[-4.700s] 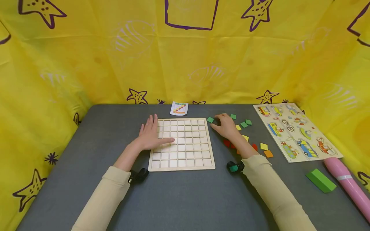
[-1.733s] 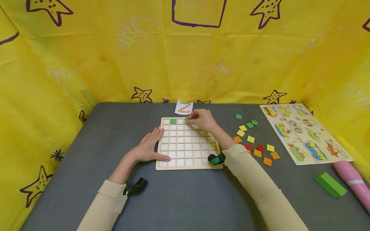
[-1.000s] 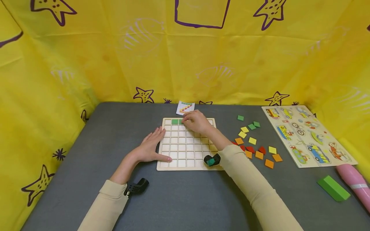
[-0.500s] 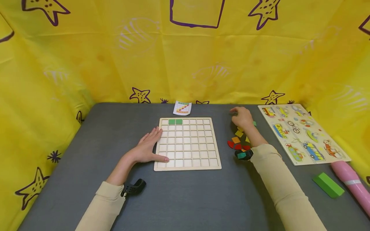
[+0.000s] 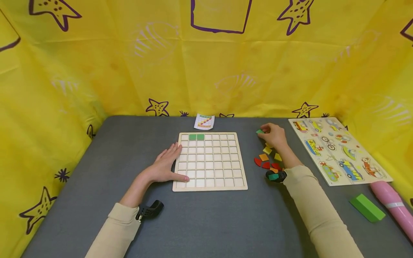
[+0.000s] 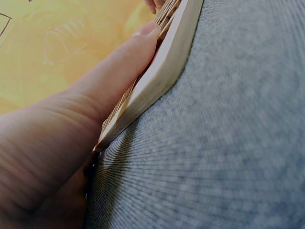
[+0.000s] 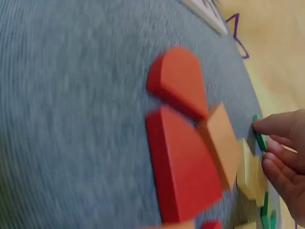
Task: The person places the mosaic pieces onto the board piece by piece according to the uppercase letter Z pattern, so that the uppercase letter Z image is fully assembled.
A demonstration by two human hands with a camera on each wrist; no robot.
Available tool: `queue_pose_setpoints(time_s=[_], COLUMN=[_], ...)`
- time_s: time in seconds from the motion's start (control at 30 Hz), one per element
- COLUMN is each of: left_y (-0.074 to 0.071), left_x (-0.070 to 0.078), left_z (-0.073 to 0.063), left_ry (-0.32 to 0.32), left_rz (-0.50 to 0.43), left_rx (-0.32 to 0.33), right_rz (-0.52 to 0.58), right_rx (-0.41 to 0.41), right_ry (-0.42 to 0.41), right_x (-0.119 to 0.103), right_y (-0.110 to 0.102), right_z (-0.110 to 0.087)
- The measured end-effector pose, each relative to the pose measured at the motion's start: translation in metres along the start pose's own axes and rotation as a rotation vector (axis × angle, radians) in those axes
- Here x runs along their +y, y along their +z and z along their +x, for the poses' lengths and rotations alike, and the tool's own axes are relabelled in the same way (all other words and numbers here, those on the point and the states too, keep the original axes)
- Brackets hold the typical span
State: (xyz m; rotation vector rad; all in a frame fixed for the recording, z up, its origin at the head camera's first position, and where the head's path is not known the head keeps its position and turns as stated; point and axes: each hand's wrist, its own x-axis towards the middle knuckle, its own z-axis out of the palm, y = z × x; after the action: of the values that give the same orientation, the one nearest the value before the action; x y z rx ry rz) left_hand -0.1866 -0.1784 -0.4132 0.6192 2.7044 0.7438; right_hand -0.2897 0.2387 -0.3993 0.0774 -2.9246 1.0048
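A square wooden grid board (image 5: 213, 165) lies on the dark table, with two green square tiles (image 5: 196, 137) side by side in its top row. My left hand (image 5: 164, 168) rests at the board's left edge, fingers straight along the side. Its thumb (image 6: 128, 59) lies over the board's near left corner. Off to the right of the board, my right hand (image 5: 274, 137) pinches another green tile (image 5: 259, 132) between thumb and fingers. Below that hand are yellow tiles (image 5: 267, 150), orange tiles (image 5: 264, 157) and red rounded pieces (image 7: 183, 164), partly hidden by the wrist.
Behind the board lies a small pattern card (image 5: 204, 122). To the right are a picture puzzle board (image 5: 335, 150), a green block (image 5: 367, 208) and a pink cylindrical object (image 5: 392, 202). A yellow curtain (image 5: 206, 71) hangs behind the table.
Two green tiles have come to lie in the top row. The right hand has gone back right to the loose pieces and taken hold of another green tile. The left hand slid down the board's edge.
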Motion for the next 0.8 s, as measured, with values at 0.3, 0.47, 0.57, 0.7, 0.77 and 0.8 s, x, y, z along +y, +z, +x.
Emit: queue_pose_setpoints(time_s=[0.3,0.47,0.57,0.7,0.77,0.8], left_y=[0.000,0.000,-0.001,0.000,0.000,0.000], left_x=[0.001,0.002,0.002,0.003,0.003,0.002], left_z=[0.000,-0.001,-0.002,-0.002,-0.002,-0.002], left_ry=[-0.010,-0.006,0.000,0.008,0.010,0.011], left_rz=[0.001,0.002,-0.002,-0.007,-0.008,-0.009], left_rx=[-0.002,0.002,0.004,0.008,0.011,0.013], right_rz=[0.358,0.381,0.301,0.174,0.130,0.115], right_rx=[-0.086,-0.186,-0.232,-0.238,-0.230,-0.225], right_ry=[0.064,-0.018,-0.129,-0.268,-0.313,-0.332], right_x=[-0.045,-0.081,-0.099,-0.113,-0.116,-0.117], right_y=[0.023,0.053,0.071,0.087,0.091,0.092], right_z=[0.003,0.004,0.004,0.004,0.005,0.005])
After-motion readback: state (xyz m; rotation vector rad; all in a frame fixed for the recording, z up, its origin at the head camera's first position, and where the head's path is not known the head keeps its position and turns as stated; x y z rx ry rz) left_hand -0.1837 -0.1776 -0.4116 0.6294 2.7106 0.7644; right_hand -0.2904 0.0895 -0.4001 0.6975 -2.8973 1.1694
